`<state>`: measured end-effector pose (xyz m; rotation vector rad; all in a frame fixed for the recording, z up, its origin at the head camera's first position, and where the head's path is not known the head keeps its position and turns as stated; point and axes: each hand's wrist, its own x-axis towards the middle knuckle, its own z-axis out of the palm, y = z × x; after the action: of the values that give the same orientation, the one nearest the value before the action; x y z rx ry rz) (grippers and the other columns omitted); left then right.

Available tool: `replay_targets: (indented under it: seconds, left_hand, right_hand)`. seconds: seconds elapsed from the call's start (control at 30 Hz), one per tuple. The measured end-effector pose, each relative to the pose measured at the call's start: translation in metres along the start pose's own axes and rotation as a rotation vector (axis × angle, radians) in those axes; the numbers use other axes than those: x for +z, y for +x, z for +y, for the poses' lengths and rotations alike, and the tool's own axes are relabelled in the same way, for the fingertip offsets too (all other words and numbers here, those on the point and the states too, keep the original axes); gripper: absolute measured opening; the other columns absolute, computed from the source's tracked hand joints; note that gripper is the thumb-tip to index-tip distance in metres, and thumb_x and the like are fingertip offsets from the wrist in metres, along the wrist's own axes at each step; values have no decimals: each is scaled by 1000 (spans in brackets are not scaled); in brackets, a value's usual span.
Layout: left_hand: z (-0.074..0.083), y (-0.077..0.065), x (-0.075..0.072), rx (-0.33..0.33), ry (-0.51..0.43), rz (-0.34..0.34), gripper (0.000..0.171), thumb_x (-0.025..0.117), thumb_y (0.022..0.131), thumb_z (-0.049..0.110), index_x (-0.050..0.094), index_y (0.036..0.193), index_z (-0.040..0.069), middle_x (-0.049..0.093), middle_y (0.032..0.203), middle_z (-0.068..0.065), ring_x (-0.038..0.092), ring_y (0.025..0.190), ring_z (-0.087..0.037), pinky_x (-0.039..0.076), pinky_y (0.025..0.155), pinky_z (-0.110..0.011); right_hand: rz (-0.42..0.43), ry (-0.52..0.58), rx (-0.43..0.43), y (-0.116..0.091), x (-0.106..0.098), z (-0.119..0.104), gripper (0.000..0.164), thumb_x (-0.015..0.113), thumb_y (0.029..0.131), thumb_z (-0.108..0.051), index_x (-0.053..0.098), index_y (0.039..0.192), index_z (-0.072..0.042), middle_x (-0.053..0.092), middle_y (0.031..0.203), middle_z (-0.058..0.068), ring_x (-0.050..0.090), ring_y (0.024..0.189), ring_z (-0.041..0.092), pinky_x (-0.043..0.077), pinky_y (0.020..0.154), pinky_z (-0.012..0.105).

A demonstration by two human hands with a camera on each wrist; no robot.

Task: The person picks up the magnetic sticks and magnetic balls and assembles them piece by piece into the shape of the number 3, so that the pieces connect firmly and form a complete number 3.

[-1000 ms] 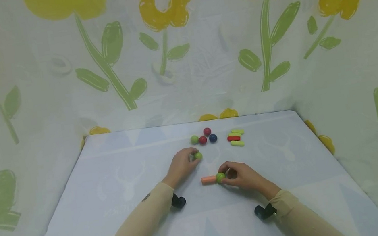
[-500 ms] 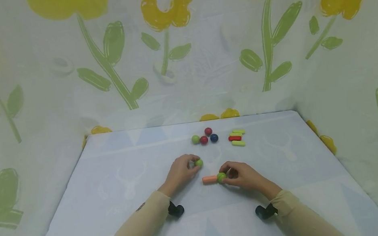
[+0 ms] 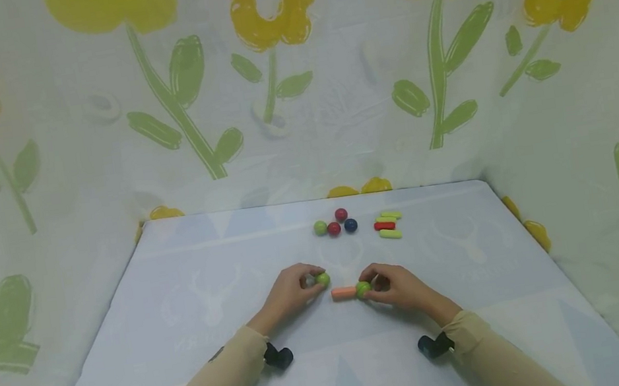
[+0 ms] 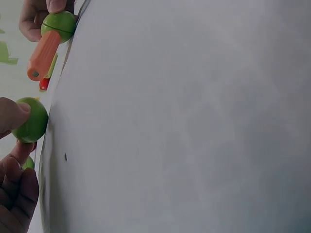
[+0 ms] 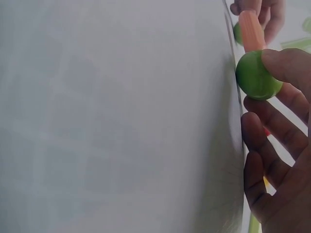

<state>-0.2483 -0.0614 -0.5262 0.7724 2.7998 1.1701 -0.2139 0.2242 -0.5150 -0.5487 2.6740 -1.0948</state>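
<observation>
My left hand (image 3: 293, 290) pinches a green ball (image 3: 324, 279) between thumb and finger, low over the table, just left of the orange stick. My right hand (image 3: 398, 288) grips a second green ball (image 3: 363, 289) at the right end of a ridged orange stick (image 3: 343, 293). In the left wrist view, the stick (image 4: 43, 56) shows a small hole in its free end, and a groove runs round the ball it joins. The right wrist view has my thumb pressing the green ball (image 5: 257, 75). A small gap separates the left ball from the stick.
Farther back on the white patterned table (image 3: 332, 343) lie another green ball (image 3: 320, 228), two red balls (image 3: 334, 229) and a dark blue ball (image 3: 350, 225). Right of them are several yellow sticks (image 3: 390, 234) and a red stick (image 3: 384, 226). Flower-printed cloth walls surround the table.
My left hand has come nearer to me with its green ball, away from the loose balls and down to the stick's left end. My right hand stays about where it was.
</observation>
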Motion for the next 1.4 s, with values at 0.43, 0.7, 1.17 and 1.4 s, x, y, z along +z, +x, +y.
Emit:
replay_targets:
  seconds: [0.43, 0.7, 1.17, 1.4]
  left_hand:
    - [-2, -12, -7, 34, -34, -76, 28, 79, 90, 19, 76, 118, 17, 71, 106, 7, 48, 69, -7, 41, 60, -24]
    - [0, -16, -8, 36, -58, -90, 30, 80, 90, 19, 76, 119, 16, 71, 106, 6, 48, 70, -8, 41, 60, -24]
    - [1, -16, -5, 32, -68, -105, 30, 79, 91, 21, 75, 121, 17, 70, 106, 8, 49, 72, -8, 42, 62, -24]
    - [1, -16, -5, 20, -87, -115, 31, 79, 90, 21, 75, 121, 16, 69, 105, 8, 49, 73, -9, 42, 62, -24]
  right_hand:
    - [5, -2, -7, -1, 2, 2, 26, 77, 92, -28, 67, 114, -20, 66, 105, -9, 59, 90, 11, 52, 79, 26]
    - [10, -1, -4, -1, 1, 1, 26, 78, 91, -28, 67, 113, -21, 65, 104, -9, 60, 90, 11, 52, 80, 26]
    - [14, 2, 4, -1, 0, 0, 25, 78, 92, -25, 67, 114, -21, 66, 105, -9, 60, 91, 12, 53, 82, 27]
    - [16, 11, 9, 0, 0, 3, 26, 77, 93, -26, 68, 116, -21, 66, 107, -9, 61, 91, 11, 53, 80, 26]
